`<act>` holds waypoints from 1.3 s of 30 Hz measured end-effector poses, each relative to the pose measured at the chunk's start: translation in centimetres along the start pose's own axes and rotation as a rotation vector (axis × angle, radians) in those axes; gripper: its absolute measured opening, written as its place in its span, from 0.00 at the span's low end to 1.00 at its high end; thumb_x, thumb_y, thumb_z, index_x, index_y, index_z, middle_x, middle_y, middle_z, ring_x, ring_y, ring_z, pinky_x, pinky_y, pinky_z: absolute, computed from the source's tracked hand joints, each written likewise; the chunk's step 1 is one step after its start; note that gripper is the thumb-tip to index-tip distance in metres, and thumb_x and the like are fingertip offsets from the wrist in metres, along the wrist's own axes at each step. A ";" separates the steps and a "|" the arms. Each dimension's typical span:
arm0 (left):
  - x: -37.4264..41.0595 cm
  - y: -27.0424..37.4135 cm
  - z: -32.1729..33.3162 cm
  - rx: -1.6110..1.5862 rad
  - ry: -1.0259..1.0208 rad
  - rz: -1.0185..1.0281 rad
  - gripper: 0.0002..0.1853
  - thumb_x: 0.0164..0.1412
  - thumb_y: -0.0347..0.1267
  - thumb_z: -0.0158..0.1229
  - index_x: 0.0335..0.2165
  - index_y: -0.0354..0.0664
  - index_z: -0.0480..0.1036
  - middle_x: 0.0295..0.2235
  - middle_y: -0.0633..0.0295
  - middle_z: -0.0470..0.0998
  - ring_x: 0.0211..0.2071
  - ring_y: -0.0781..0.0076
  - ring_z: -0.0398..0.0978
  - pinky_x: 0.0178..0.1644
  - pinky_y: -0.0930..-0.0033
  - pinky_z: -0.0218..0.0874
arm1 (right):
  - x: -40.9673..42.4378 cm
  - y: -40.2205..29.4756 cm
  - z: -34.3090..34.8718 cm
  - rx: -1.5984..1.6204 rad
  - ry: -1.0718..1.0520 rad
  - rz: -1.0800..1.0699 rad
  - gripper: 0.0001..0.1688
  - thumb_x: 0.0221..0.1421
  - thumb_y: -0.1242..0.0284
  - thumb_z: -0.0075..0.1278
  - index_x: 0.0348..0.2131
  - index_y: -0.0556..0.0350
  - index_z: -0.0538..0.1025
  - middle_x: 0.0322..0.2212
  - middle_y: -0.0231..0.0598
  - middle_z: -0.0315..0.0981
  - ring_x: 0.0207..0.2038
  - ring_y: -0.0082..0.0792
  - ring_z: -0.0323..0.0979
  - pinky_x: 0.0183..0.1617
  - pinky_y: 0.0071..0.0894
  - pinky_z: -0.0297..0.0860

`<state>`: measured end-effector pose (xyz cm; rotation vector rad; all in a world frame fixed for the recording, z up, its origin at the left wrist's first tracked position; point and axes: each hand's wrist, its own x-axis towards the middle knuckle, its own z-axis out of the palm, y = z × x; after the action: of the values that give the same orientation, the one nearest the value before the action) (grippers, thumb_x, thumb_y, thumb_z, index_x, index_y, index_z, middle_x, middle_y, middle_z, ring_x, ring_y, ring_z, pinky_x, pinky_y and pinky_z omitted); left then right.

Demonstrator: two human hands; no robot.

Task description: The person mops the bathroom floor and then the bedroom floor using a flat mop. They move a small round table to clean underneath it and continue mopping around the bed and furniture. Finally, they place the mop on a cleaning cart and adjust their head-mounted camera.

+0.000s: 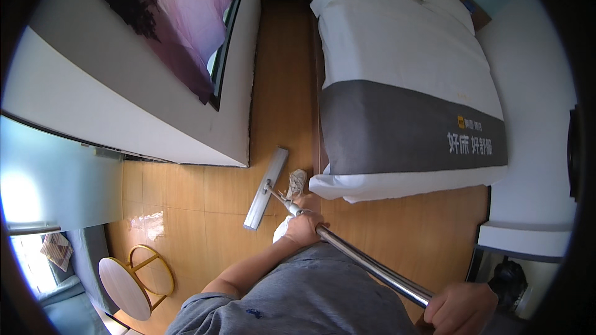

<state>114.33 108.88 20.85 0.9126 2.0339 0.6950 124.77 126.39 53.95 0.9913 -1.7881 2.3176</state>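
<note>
A flat mop's shiny metal pole [372, 263] runs slantwise across my body. Low on it, near the joint, my left hand [306, 229] is wrapped around the pole. Farther up, at the lower right of the view, my right hand [461, 308] grips the pole near its upper end. The long flat metal mop head [266, 188] rests on the wood-look floor [223, 190], ahead and to the left of my white shoe [297, 182]. Its underside is hidden.
A bed [400, 56] with white bedding and a grey runner bearing writing stands at the right. A wall corner [242, 158] juts in from the left, with a narrow aisle between. A small round table [125, 284] and a blue-grey sofa [77, 309] are at the lower left.
</note>
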 end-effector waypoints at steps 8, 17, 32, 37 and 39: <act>16.4 -7.7 -4.5 -0.219 0.609 0.134 0.04 0.42 0.29 0.60 0.19 0.45 0.72 0.32 0.62 0.75 0.38 0.57 0.72 0.39 0.60 0.64 | 4.5 8.2 -10.2 -0.184 -0.067 0.062 0.07 0.37 0.81 0.48 0.22 0.56 0.77 0.16 0.34 0.70 0.17 0.34 0.67 0.22 0.31 0.60; 43.9 -10.7 -24.6 -0.495 0.741 -0.080 0.20 0.47 0.38 0.63 0.38 0.44 0.67 0.42 0.51 0.67 0.42 0.50 0.67 0.45 0.55 0.62 | 12.9 25.5 -31.2 -0.605 -0.113 0.144 0.13 0.34 0.79 0.51 0.28 0.54 0.73 0.26 0.36 0.67 0.29 0.39 0.67 0.34 0.36 0.63; 60.8 -8.2 -36.9 0.175 0.491 0.198 0.11 0.48 0.39 0.61 0.26 0.46 0.70 0.44 0.58 0.69 0.55 0.52 0.59 0.54 0.50 0.55 | 18.4 31.3 -44.6 -0.778 0.617 0.261 0.17 0.26 0.86 0.47 0.23 0.57 0.78 0.21 0.37 0.69 0.25 0.37 0.68 0.34 0.30 0.67; 57.2 -6.7 -30.7 0.180 0.352 0.309 0.09 0.44 0.36 0.60 0.25 0.47 0.71 0.35 0.62 0.70 0.51 0.58 0.62 0.56 0.49 0.52 | 14.9 27.2 -38.9 -0.773 0.755 0.341 0.11 0.27 0.87 0.47 0.18 0.62 0.77 0.16 0.39 0.67 0.22 0.35 0.66 0.35 0.32 0.68; 54.0 -5.2 -28.2 0.176 0.352 0.385 0.08 0.40 0.33 0.60 0.22 0.47 0.69 0.30 0.64 0.70 0.46 0.60 0.65 0.54 0.51 0.54 | 12.2 24.3 -37.0 -0.796 0.648 0.303 0.11 0.33 0.84 0.46 0.23 0.61 0.77 0.21 0.38 0.67 0.20 0.29 0.65 0.32 0.29 0.67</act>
<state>65.76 144.11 9.03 1.3889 2.2762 0.9487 88.49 146.99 34.86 -0.1358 -2.2763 1.4650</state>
